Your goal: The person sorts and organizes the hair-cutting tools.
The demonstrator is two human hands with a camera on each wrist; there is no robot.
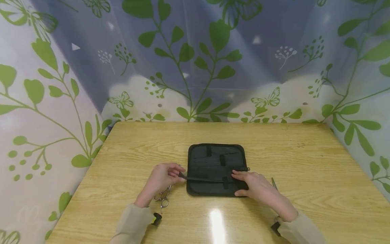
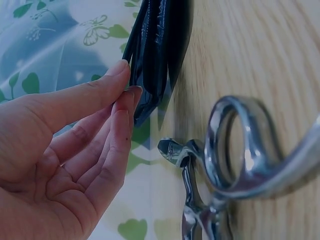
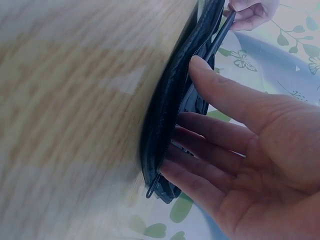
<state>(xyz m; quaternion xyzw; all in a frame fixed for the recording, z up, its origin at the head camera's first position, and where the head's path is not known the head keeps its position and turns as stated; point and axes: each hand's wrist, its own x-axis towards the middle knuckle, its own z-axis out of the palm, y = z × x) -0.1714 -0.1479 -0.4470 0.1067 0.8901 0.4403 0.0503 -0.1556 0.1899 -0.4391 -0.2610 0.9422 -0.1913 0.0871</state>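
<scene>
An unfolded black zip case (image 1: 210, 192) lies on the table, with elastic loops across its inside. From the left, my left hand (image 1: 163, 176) pinches the end of a long, thin black tool (image 1: 201, 179) between thumb and fingers. This tool stretches over the lower half of the case towards a loop; its exact kind cannot be made out. My right hand (image 1: 259, 186) rests on the case's right side, its fingers fairly straight, covering the tool's far end. In the right wrist view, the thumb touches the zipped edge (image 3: 172, 95). Silver scissors (image 2: 212, 155) lie beside my left hand.
Under my right wrist, a slim metal object (image 1: 274, 184) is partly hidden. The wooden table (image 1: 146, 135) reaches back to a leaf-patterned curtain (image 1: 213, 91), which also hangs at both sides. A zip pull (image 3: 153, 186) hangs at the case's corner.
</scene>
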